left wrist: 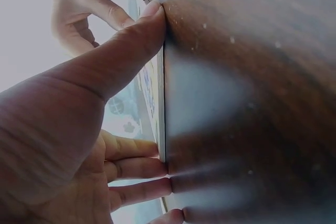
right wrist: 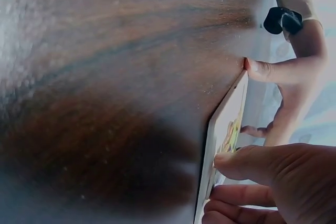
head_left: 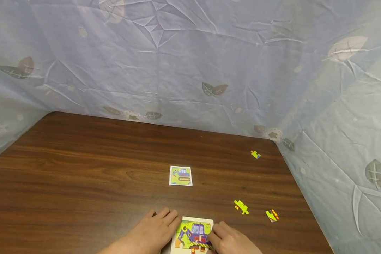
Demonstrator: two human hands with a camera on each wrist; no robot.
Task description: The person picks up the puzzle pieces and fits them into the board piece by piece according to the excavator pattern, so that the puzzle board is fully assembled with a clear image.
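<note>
"Left hand spread, touching the puzzle?"
"Yes, and the right hand has its thumb on it, opposite. Whether it's pinching anything, I can't tell."
"So the puzzle's between them."

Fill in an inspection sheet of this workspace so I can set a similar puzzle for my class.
Surface: dark wood-grain table.
Job's things: digger puzzle between the grips; picture card lying beyond it; three loose pieces off to the right.
Clutter: nothing seen.
Grips: left grip at the puzzle's left side, fingers mostly straight; right grip touching its right side, whether pinching a piece unclear.
Cables: nothing seen.
Surroundings: leaf-print fabric behind and at both sides.
</note>
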